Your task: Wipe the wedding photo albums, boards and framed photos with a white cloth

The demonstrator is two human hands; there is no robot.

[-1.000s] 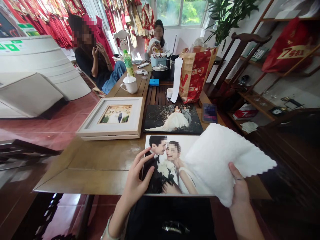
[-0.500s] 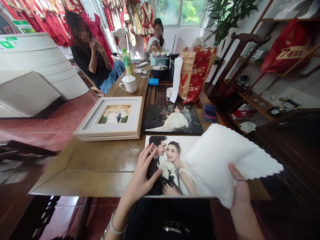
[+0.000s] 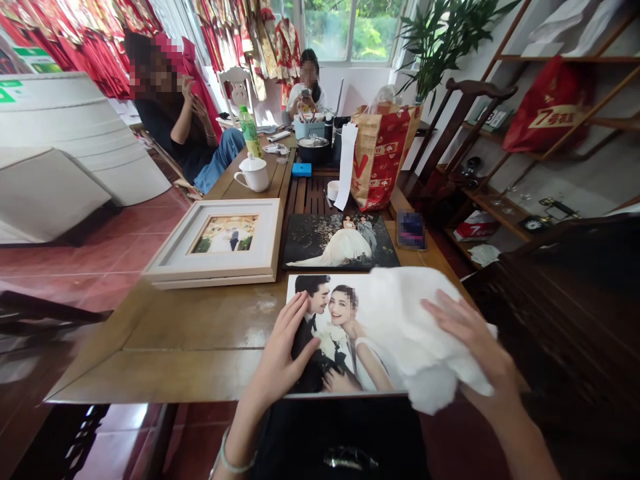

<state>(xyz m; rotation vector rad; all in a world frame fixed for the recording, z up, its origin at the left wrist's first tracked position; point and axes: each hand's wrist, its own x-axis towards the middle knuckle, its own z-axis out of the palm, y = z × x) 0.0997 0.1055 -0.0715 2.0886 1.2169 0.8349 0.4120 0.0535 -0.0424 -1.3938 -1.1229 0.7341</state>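
A large wedding photo panel (image 3: pixel 345 373) lies near the table's front edge, showing a couple with white flowers. My left hand (image 3: pixel 285 347) rests on the left side of this panel, fingers stretched out and thumb apart. A fluffy white cloth (image 3: pixel 410 320) covers the panel's right part, its lower corner hanging past the front edge. My right hand (image 3: pixel 470 340) holds the cloth from the right, fingers laid over its top and the thumb partly hidden by its folds.
Behind the panel lies a dark wedding photo (image 3: pixel 320 243), with a white-framed picture (image 3: pixel 170 260) on its left and a phone (image 3: pixel 411 230) on its right. Farther back stand a lidded white cup (image 3: pixel 254 175), a green bottle (image 3: pixel 249 130) and a paper bag (image 3: pixel 377 160). Two people sit beyond.
My right hand has shifted from gripping the cloth's lower edge to lying over its top. The raised cloth has come down onto the panel and crumpled. My left hand stays on the panel.
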